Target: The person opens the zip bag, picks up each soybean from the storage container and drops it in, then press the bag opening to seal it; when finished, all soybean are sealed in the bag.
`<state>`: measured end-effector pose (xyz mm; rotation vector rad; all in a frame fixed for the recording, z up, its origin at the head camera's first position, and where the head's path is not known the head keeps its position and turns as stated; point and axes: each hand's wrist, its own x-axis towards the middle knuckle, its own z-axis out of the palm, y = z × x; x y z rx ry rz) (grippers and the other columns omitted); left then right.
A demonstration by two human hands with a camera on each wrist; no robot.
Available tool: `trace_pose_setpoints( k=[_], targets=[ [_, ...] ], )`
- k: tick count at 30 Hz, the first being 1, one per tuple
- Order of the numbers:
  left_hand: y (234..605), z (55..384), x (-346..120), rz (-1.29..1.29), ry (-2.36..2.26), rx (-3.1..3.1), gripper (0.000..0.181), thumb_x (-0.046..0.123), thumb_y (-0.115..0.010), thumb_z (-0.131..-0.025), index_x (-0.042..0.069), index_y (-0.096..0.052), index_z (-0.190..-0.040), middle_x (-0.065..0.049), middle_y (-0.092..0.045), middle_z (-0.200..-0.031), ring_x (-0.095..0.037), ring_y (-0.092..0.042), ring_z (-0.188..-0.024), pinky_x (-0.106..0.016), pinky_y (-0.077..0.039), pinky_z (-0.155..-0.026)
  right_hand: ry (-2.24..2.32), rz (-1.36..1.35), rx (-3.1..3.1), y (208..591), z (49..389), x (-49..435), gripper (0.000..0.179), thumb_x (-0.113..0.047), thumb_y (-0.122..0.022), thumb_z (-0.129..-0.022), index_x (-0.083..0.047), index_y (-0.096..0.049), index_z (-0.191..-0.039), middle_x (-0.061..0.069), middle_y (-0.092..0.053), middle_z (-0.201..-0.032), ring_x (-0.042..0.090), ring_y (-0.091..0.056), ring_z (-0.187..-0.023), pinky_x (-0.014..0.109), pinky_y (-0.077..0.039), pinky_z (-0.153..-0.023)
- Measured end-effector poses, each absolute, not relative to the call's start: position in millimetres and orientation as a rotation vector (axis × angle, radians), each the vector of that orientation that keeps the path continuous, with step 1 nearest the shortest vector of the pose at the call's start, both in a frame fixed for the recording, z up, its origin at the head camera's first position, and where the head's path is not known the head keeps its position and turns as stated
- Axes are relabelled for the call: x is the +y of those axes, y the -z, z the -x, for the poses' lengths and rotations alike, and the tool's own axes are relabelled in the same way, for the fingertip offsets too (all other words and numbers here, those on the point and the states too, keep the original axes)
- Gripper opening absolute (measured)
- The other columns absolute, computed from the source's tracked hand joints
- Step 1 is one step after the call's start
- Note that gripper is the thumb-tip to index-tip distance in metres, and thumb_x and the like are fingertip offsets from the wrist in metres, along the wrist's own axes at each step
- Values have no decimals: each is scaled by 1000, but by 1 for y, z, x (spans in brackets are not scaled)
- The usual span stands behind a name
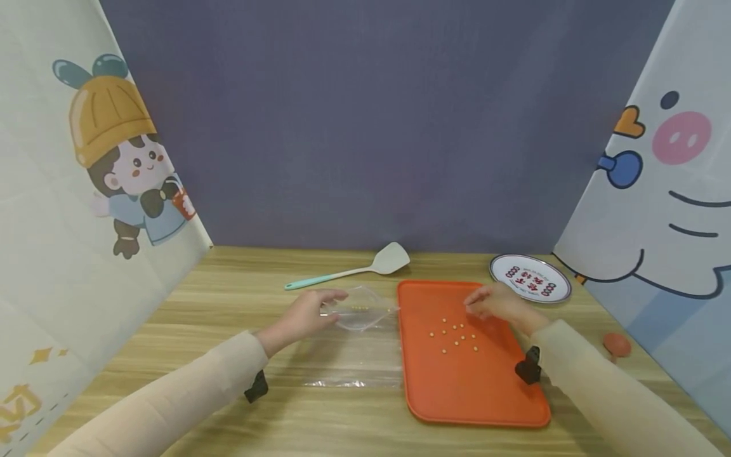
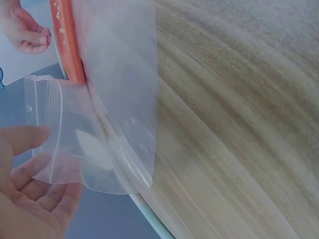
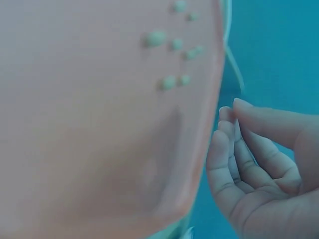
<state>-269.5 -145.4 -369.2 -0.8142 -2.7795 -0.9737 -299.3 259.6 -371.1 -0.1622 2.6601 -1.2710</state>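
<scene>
Two hands [image 1: 299,322] [image 1: 505,307], clear bag [image 1: 354,339] in left

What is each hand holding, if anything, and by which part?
The left hand holds the clear zip bag by its zip-top edge. Whether the right hand pinches anything small cannot be told.

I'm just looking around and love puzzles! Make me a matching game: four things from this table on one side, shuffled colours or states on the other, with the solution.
Things
1. clear bag
2. tray
3. spatula
4. plate

Colours and states
A. white with red print
B. orange, with small pale pieces scattered on it
C. held by the left hand
D. lying down, with a mint-green handle

Right pairs
1-C
2-B
3-D
4-A
</scene>
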Motion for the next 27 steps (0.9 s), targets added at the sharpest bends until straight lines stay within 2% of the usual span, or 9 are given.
trace_pose_setpoints(
  k=[10,12,19,27],
  targets=[
    [367,271,-145,812,963,-2784,43,6,-71,-85,3,-61,-127,-15,-66,-122,-32,-63,-108,-46,-53,-94,1327,234,2661,342,308,231,34,-23,-71,-88,0,-68,-113,5,-73,-101,27,-66,-95,45,-55,-88],
    [368,271,-145,821,961,-2784,43,6,-70,-85,2,-61,-127,-15,-66,-122,-32,-63,-108,-46,-53,-94,1327,274,2673,338,309,223,33,-24,-71,-88,-1,-69,-112,5,-73,-100,25,-67,-93,45,-55,-88],
    [366,271,-143,809,967,-2793,43,6,-71,-85,2,-61,-127,-15,-66,-122,-32,-63,-108,-46,-53,-95,1406,384,2640,323,310,188,30,-13,-69,-89,6,-66,-112,8,-73,-97,9,-64,-77,28,-56,-74],
    [368,273,-142,808,975,-2806,44,6,-71,-85,3,-61,-127,-14,-66,-123,-32,-63,-109,-46,-53,-95,1458,451,2573,321,308,145,25,-12,-70,-88,3,-70,-108,16,-73,-100,10,-63,-73,28,-56,-73]
  ],
)
